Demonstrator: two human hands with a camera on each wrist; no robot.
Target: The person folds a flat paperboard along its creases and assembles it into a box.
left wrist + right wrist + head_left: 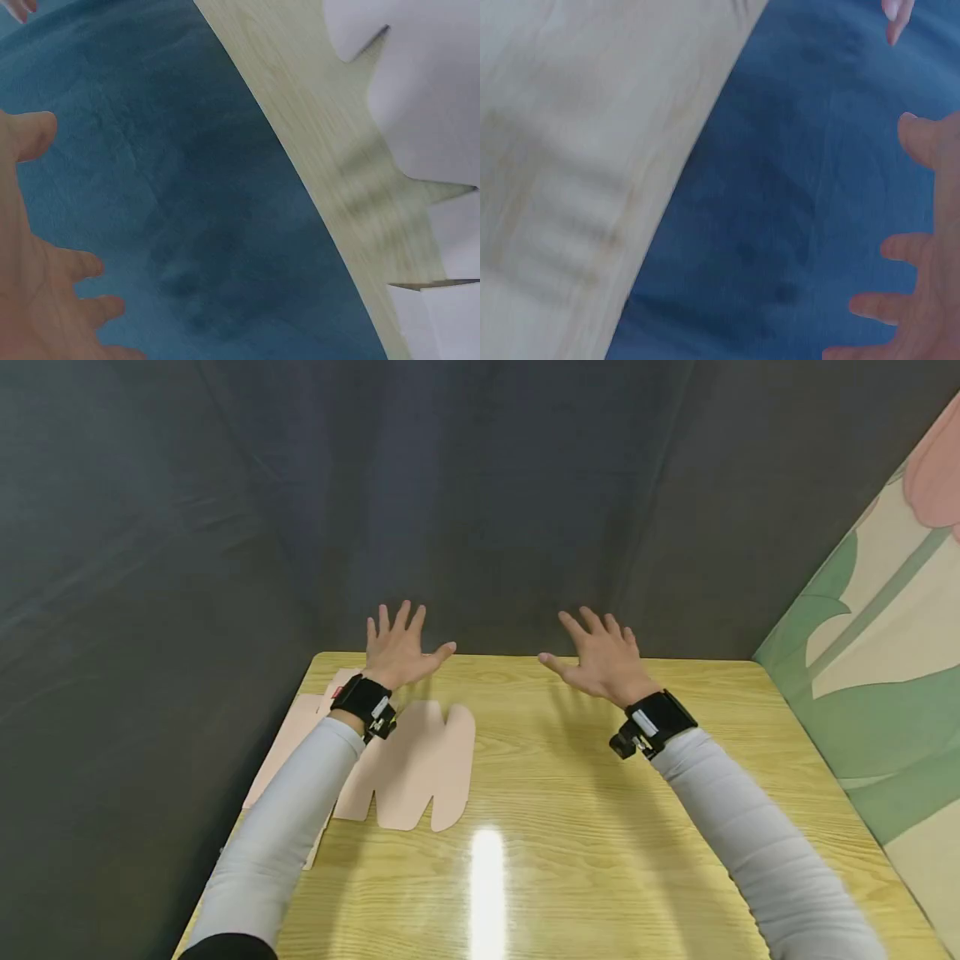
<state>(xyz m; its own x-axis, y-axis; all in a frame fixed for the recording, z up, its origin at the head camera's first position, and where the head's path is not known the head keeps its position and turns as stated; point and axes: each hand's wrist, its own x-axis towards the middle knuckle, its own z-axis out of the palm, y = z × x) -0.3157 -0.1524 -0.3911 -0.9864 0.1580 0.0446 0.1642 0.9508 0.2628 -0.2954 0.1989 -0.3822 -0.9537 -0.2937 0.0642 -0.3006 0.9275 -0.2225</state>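
Observation:
Both hands are held up over the far edge of the wooden table [555, 860], fingers spread and nothing in them. My left hand [401, 652] is just beyond a flat pale-pink sheet [420, 768] with rounded, notched edges, which lies on the table. Another pale-pink sheet [288, 739] shows beside it, partly hidden behind the left forearm. In the left wrist view, notches and slits cut into the sheet [435, 97] are plain. To the right, my right hand [603, 660] has its thumb pointing toward the left one, with bare wood below its wrist.
A dark cloth [487, 510] hangs behind the table and along its left side. At the right stands a panel [885, 693] with a pink and green flower pattern. A bright light reflection lies on the tabletop near the front.

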